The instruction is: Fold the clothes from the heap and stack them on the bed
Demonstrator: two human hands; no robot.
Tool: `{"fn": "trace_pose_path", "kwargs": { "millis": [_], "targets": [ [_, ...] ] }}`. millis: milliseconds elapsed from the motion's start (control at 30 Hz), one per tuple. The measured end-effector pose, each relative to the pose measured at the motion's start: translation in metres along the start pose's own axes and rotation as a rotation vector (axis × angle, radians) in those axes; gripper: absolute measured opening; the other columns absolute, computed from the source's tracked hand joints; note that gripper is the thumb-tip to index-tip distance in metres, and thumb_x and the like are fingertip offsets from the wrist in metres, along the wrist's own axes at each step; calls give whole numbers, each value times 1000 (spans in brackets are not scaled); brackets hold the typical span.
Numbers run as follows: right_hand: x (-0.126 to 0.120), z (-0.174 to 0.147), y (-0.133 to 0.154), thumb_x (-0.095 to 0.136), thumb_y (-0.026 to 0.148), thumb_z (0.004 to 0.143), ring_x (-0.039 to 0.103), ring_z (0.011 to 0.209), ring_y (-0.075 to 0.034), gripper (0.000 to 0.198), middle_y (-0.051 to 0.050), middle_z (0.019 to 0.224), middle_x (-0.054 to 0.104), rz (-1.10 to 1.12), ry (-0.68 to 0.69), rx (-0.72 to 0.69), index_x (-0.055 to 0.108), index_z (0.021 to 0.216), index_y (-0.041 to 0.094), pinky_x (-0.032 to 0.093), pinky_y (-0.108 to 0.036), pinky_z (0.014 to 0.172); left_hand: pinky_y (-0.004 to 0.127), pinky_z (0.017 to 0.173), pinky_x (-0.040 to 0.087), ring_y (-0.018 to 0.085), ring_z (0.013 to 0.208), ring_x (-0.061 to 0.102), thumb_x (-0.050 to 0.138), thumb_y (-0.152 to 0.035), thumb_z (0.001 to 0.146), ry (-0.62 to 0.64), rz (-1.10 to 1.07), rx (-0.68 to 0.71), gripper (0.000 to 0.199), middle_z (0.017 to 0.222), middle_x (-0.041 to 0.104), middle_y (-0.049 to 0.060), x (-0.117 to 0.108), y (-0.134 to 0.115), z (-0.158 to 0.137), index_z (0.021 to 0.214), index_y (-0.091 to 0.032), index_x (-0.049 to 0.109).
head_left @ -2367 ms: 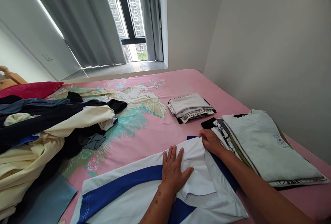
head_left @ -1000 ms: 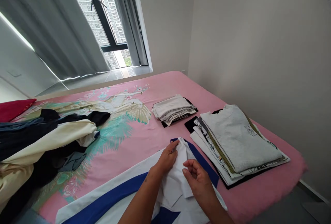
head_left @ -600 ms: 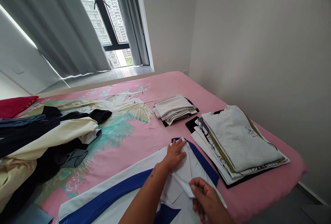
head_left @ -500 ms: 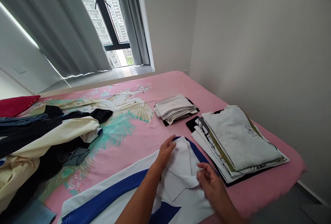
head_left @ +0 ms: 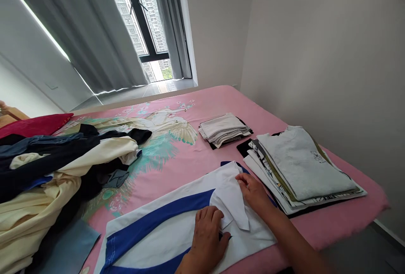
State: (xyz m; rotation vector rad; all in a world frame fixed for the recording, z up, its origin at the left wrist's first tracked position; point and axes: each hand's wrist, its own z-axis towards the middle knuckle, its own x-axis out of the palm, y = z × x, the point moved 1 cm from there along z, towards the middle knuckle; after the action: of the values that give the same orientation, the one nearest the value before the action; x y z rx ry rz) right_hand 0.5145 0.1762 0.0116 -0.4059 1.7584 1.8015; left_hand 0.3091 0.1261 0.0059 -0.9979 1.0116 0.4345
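White and blue, a garment [head_left: 171, 223] lies on the pink bed [head_left: 186, 160], its long axis running left to right. Its folded white flap [head_left: 230, 193] sits between the right hand [head_left: 249, 187], touching its right edge, and the half-curled left hand [head_left: 209, 234], nearer the person; whether either grips is unclear.

No legible text, shirt print [head_left: 317, 156] unreadable

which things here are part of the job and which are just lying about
In the job:
white-and-blue garment, touched by left hand and right hand
probably heaped clothes, folded shirts, small folded stack

Apparently just there:
red cushion
grey curtain
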Motion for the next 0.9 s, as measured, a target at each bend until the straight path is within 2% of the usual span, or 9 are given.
{"fn": "trace_pose_path", "kwargs": {
  "millis": [67, 167, 267, 367, 500, 567, 700, 767, 900],
  "targets": [
    [-8, -6, 1, 37, 40, 85, 59, 76, -18, 28, -5, 82, 65, -139, 34, 70, 58, 82, 20, 42, -29, 69, 39, 82, 37, 23, 91, 51, 60, -13, 67, 14, 63, -12, 23, 95, 60, 3, 3, 0, 6, 87, -22, 55],
    [-16, -30, -1, 34, 59, 84, 56, 57, -17, 51, -5, 60, 62, -295, 209, 213, 55, 58, 21, 36, -29, 57, 37, 79, 35, 21, 86, 52, 52, -10, 72, 54, 162, 28, 14, 90, 62, 2, 1, 5, 12, 79, -21, 56],
    [-10, -55, -7, 37, 67, 79, 52, 47, -15, 59, -5, 48, 58, -195, 381, 330, 51, 46, 20, 33, -26, 50, 36, 76, 34, 19, 81, 54, 47, -10, 78, 107, 213, 79, 15, 84, 64, 2, -7, 9, 18, 78, -21, 58],
    [3, -66, -12, 44, 57, 80, 47, 41, -11, 49, -1, 44, 55, 20, 344, 410, 48, 49, 20, 31, -23, 45, 36, 76, 34, 18, 78, 55, 45, -11, 79, 122, 250, 119, 16, 79, 65, 1, -23, 7, 24, 78, -21, 58],
    [10, -71, -15, 37, 52, 83, 40, 33, -9, 40, 3, 42, 50, 117, 287, 486, 45, 58, 21, 28, -22, 39, 36, 80, 33, 18, 80, 54, 45, -10, 77, 105, 276, 193, 17, 80, 64, 2, -45, 2, 26, 80, -20, 59],
    [6, -76, -16, 41, 51, 82, 44, 36, -11, 40, 2, 42, 51, 99, 301, 459, 46, 56, 21, 28, -23, 41, 36, 80, 34, 19, 80, 54, 45, -10, 76, 143, 296, 202, 18, 79, 63, 3, -51, 2, 21, 75, -20, 60],
    [-12, -79, -19, 49, 45, 78, 53, 53, -16, 36, -3, 53, 60, -202, 213, 259, 52, 50, 21, 29, -26, 49, 38, 80, 37, 21, 81, 56, 50, -12, 73, 295, 302, 165, 16, 78, 64, 4, -54, 3, 10, 68, -21, 63],
    [-23, -71, -15, 44, 45, 82, 55, 57, -17, 37, -3, 58, 62, -253, 121, 187, 55, 56, 21, 31, -27, 52, 38, 78, 39, 22, 80, 57, 50, -14, 75, 297, 298, 146, 16, 79, 64, 5, -52, 1, 11, 71, -20, 64],
    [-28, -38, 2, 33, 42, 88, 59, 68, -17, 34, -1, 73, 65, -157, -29, 34, 61, 83, 22, 42, -27, 62, 34, 78, 45, 20, 86, 57, 42, -5, 79, 211, 243, 148, 27, 87, 65, 6, -31, -11, 29, 84, -19, 65]
  ]
}}
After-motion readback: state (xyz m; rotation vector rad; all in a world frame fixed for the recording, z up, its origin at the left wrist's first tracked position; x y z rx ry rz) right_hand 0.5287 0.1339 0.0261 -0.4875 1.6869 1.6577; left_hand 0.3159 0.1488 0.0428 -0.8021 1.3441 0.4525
